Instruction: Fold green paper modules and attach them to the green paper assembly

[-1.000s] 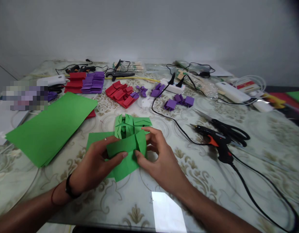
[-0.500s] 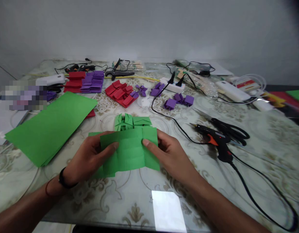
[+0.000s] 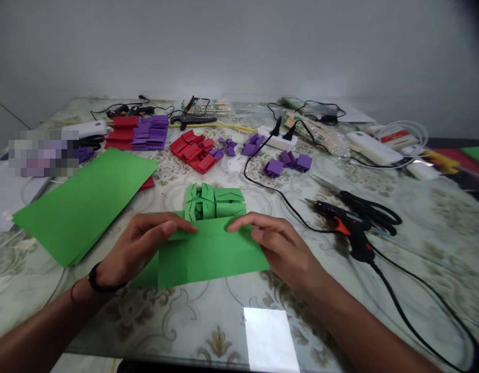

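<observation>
A piece of green paper (image 3: 214, 254) lies nearly flat in front of me, its creases hardly showing. The index fingertip of my left hand (image 3: 140, 246) presses on its upper edge, thumb held apart. From the other side my right hand (image 3: 288, 251) touches the same edge with its index fingertip, the thumb lower down by the paper's right side. Neither hand grips the sheet. Another green sheet (image 3: 146, 272) shows partly under the left hand. Just beyond the paper sit folded green paper pieces (image 3: 200, 199), joined in a block.
At left rests a stack of green sheets (image 3: 87, 202). Red folded pieces (image 3: 193, 150) and purple ones (image 3: 272, 167) lie farther back. Scissors (image 3: 374, 210) and a corded glue gun (image 3: 342, 220) are at right. The gun's black cable runs to a white power strip (image 3: 278, 139).
The paper was held up between thumbs and fingers, creases showing. Now it is lowered flat, and both index fingertips rest on its upper edge. More of the folded green block is visible.
</observation>
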Available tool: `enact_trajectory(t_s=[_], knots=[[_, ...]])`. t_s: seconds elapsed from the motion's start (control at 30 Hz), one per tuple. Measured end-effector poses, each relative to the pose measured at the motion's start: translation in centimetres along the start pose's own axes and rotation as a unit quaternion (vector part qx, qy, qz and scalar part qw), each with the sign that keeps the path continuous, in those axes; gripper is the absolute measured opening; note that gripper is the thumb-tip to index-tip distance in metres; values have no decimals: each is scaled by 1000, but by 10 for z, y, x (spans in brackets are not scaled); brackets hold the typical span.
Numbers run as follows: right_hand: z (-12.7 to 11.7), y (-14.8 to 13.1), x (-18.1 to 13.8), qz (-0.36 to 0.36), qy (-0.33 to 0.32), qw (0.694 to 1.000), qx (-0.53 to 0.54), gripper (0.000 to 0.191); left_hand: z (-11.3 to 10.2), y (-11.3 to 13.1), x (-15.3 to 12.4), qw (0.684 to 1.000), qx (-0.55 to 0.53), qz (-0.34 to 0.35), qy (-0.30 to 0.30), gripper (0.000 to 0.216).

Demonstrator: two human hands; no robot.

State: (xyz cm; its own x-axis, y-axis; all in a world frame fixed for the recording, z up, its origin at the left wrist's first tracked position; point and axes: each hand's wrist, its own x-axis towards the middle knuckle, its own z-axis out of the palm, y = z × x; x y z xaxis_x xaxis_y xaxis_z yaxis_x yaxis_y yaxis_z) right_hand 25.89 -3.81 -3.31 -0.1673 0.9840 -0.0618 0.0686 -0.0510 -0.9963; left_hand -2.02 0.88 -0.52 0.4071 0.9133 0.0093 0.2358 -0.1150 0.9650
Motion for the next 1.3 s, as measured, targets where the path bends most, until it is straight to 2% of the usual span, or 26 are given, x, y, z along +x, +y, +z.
enact_trajectory(t_s=[0.13, 0.23, 0.3, 0.4, 0.53, 0.6, 0.67, 0.83, 0.97, 1.03, 1.1, 1.23, 1.3], knots=[[7, -6, 3, 3, 44, 998, -53, 28, 2, 5, 2, 997, 72, -12, -29, 16], [7, -8, 4, -4, 50, 996, -68, 30, 2, 4, 4, 996, 82, -7, -32, 15], [3, -10, 3, -21, 26, 997, -68, 31, 0, 0, 5, 997, 76, 8, -27, 15], [-8, -16, 0, -65, -54, 993, -84, 25, -4, -6, 5, 998, 54, 40, -15, 16], [-21, -24, -1, -126, -148, 967, -163, 57, -6, -11, 5, 998, 25, 54, -10, 16], [-24, -25, -1, -154, -164, 954, -200, 61, -7, -11, 5, 998, 11, 59, -17, 18], [-23, -25, 0, -178, -171, 943, -223, 56, -6, -11, 5, 998, 0, 58, -22, 19], [-15, -18, 3, -193, -108, 955, -200, 36, -3, -6, 5, 999, -5, 45, -27, 21], [-8, -15, 4, -203, -37, 969, -133, 15, 0, -1, 5, 999, 10, 42, -31, 23], [-4, -15, 4, -205, -6, 974, -98, 5, 0, 3, 4, 998, 17, 43, -35, 17], [-2, -15, 3, -200, 20, 976, -82, 6, 1, 6, 2, 998, 16, 47, -47, 16], [3, -15, 3, -164, 61, 982, -72, 12, 4, 8, -2, 996, 33, 67, -56, 45], [6, -13, 2, -138, 70, 987, -44, 11, 8, 6, -4, 994, 75, 74, -36, 42]])
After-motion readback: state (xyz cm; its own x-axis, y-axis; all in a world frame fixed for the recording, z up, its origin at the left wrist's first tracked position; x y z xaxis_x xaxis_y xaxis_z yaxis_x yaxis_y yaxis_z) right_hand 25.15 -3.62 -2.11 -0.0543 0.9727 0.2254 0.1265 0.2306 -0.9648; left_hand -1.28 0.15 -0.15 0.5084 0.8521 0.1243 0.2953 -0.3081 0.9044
